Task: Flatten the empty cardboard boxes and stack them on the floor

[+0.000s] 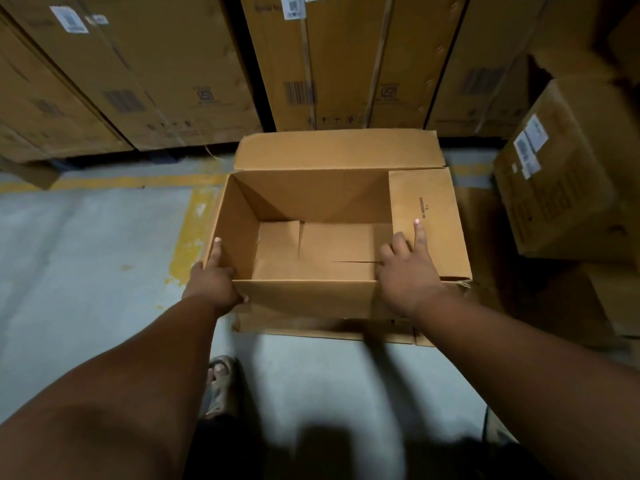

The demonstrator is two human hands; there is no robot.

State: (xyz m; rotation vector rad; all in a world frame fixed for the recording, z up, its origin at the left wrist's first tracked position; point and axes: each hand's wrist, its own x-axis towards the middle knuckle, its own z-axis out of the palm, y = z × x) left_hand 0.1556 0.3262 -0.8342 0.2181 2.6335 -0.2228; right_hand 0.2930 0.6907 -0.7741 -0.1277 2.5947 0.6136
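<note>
Left hand (pixel 213 284): closed around the near-left corner of the open box (pixel 311 209).
Right hand (pixel 407 271): spread flat, pressed on the box's folded-in right flap (pixel 427 220).
Box: upright, set on flattened cardboard (pixel 311 327) on the floor (pixel 86 254).

A grey concrete floor (pixel 86 244) fills the lower and left frame, crossed by worn yellow painted lines (pixel 194 230). Tall sealed cartons (pixel 166 71) with white barcode labels (pixel 69 19) line the top of the frame. More labelled cartons (pixel 561 174) stack at the right edge. The light is dim.
</note>
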